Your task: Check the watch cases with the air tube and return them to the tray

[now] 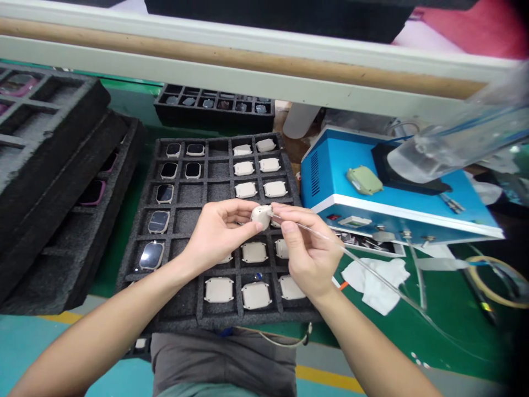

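My left hand [215, 229] is closed on a cream smartwatch case [260, 218], pinched between thumb and fingers and held above the tray. My right hand [312, 251] grips the end of a thin clear tube [372, 269], whose tip meets the edge of the watch case; the exact contact is too small to make out. Below both hands lies a dark grey foam tray [248, 321]. Its right columns hold several cream cases, such as one case [254, 252]. In the left columns sit several watches with dark screens, one being a watch [158, 221].
At right stands a blue machine [351, 149] with a green watch case [364, 180] on top. A white cloth [378, 281] lies before it. Stacked foam trays [78, 220] rise at left. Another tray [215, 118] sits behind. A shelf edge [248, 71] crosses above.
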`<state>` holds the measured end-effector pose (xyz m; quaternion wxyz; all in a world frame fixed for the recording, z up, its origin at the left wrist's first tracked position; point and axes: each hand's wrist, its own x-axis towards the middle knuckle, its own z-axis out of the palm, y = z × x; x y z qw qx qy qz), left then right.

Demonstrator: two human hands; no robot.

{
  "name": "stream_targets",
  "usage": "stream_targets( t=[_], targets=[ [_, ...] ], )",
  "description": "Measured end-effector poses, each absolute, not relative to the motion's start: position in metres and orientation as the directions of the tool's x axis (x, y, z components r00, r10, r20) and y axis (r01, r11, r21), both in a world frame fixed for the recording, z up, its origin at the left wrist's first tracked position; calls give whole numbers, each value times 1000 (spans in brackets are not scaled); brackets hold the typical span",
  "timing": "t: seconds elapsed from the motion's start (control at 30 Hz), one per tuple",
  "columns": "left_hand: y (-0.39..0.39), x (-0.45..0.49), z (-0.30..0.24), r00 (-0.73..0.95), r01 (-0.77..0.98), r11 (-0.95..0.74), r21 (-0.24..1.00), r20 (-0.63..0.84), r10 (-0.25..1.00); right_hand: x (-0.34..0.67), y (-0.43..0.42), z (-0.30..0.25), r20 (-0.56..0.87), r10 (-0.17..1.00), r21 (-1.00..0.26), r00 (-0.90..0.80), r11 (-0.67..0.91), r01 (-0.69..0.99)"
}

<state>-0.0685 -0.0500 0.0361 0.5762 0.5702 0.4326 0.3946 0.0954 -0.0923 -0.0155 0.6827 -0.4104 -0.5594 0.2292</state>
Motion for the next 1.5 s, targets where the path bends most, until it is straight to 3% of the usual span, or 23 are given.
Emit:
stream_targets(
  t=[0.33, 1.5],
  targets=[
    [-47, -69, 40, 249, 82, 39, 996, -58, 967, 96, -85, -11, 616, 750, -788, 241, 590, 177],
    [-46, -70, 41, 273, 109, 26, 994, -55, 960, 96, -85, -11, 594, 771, -803, 231, 584, 119]
  ],
)
